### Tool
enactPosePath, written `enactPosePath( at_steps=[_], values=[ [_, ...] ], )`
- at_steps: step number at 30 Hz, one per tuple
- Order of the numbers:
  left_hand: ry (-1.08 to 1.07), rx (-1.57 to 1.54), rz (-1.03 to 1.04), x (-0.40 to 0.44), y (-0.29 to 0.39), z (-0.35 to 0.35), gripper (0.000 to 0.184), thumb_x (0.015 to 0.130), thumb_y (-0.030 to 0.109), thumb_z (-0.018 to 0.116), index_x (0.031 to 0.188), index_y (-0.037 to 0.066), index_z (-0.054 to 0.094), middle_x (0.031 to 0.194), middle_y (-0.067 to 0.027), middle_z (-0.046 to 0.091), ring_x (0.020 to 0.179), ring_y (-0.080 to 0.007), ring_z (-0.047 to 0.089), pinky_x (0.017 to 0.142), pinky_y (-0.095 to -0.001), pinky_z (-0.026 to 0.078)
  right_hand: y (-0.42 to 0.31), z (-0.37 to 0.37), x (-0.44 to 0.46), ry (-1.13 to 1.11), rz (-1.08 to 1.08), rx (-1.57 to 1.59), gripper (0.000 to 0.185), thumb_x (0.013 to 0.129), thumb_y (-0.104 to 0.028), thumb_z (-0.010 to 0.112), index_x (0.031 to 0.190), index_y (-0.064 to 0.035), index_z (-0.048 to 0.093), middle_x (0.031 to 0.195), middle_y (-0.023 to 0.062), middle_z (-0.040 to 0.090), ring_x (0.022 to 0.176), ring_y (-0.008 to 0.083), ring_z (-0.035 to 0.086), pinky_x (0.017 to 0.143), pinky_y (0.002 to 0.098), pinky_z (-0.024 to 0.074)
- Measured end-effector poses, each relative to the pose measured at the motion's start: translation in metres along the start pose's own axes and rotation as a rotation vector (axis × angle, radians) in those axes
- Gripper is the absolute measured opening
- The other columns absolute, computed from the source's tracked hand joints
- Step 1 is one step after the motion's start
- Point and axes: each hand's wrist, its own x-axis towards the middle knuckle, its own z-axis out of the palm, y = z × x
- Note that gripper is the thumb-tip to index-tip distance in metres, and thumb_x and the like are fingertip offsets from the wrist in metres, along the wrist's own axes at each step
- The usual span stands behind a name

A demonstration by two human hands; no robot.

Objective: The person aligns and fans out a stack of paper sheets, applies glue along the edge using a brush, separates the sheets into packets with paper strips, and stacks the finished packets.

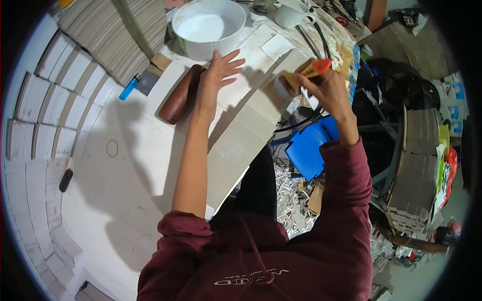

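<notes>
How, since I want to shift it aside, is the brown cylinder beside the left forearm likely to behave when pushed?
The brown cylinder would probably roll sideways, as its rounded body lies on its side. Its straight, unsagging outline suggests that it is stiff. The sheen along it hints at a slightly slippery surface.

The brush's [321, 66] bristles [286, 84] are blurred, and its handle is partly hidden by the right hand [325, 89], rightward from the basin [210, 47].

Blue chair [307, 153] beside scattered pale scraps [293, 200], white mug [290, 16] near dark cables [327, 45], tan ring [107, 148].
</notes>
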Motion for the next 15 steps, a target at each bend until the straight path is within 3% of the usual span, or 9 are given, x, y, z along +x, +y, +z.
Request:
enactPosePath(
  at_steps=[3, 5, 8, 11, 15],
  values=[
    [-0.007, 0.049, -0.001, 0.0, -0.004, 0.0, 0.085, 0.105, 0.073, 0.026, 0.148, 0.008, 0.058, 0.138, -0.0183, 0.067, 0.128, -0.0289, 0.061, 0.113, -0.0443, 0.039, 0.05, -0.002, 0.031, 0.06, 0.057, -0.078, 0.029, 0.098, -0.032, 0.073, 0.106, -0.0038, 0.075, 0.067, 0.0065, 0.07, 0.057, 0.0141, 0.067, 0.058, 0.0306, 0.0522],
    [-0.001, 0.077, 0.009, 0.002, -0.006, 0.0, 0.087, 0.103, 0.075, 0.028, 0.148, 0.008, 0.06, 0.137, -0.0187, 0.068, 0.128, -0.03, 0.062, 0.113, -0.045, 0.042, 0.079, -0.003, 0.048, 0.122, 0.1, -0.059, 0.037, 0.097, -0.039, 0.074, 0.107, -0.0036, 0.074, 0.069, 0.0123, 0.071, 0.061, 0.0266, 0.07, 0.062, 0.038, 0.0544],
    [-0.01, 0.101, 0.009, 0.001, -0.006, 0.002, 0.088, 0.103, 0.075, 0.027, 0.148, 0.007, 0.059, 0.137, -0.0202, 0.067, 0.128, -0.0308, 0.061, 0.113, -0.0456, 0.042, 0.122, -0.007, 0.073, 0.241, 0.017, -0.211, 0.039, 0.097, -0.042, 0.073, 0.109, -0.0043, 0.073, 0.075, 0.0155, 0.072, 0.066, 0.0318, 0.07, 0.065, 0.0409, 0.0538],
    [-0.013, 0.118, 0.011, -0.001, -0.007, 0.003, 0.088, 0.103, 0.075, 0.027, 0.148, 0.006, 0.059, 0.138, -0.0211, 0.067, 0.129, -0.0314, 0.061, 0.113, -0.046, 0.041, 0.107, -0.019, 0.074, 0.268, -0.039, -0.156, 0.039, 0.097, -0.041, 0.073, 0.11, -0.0041, 0.073, 0.082, 0.0174, 0.072, 0.07, 0.035, 0.069, 0.066, 0.0423, 0.0528],
    [-0.004, 0.132, 0.01, 0.002, -0.007, 0.003, 0.089, 0.103, 0.075, 0.026, 0.148, 0.006, 0.058, 0.138, -0.0217, 0.066, 0.129, -0.0321, 0.061, 0.113, -0.0461, 0.041, 0.052, -0.039, 0.051, 0.338, -0.124, -0.066, 0.035, 0.099, -0.039, 0.072, 0.11, -0.0056, 0.074, 0.083, 0.0159, 0.073, 0.065, 0.0275, 0.067, 0.063, 0.0373, 0.0521]
  ],
)
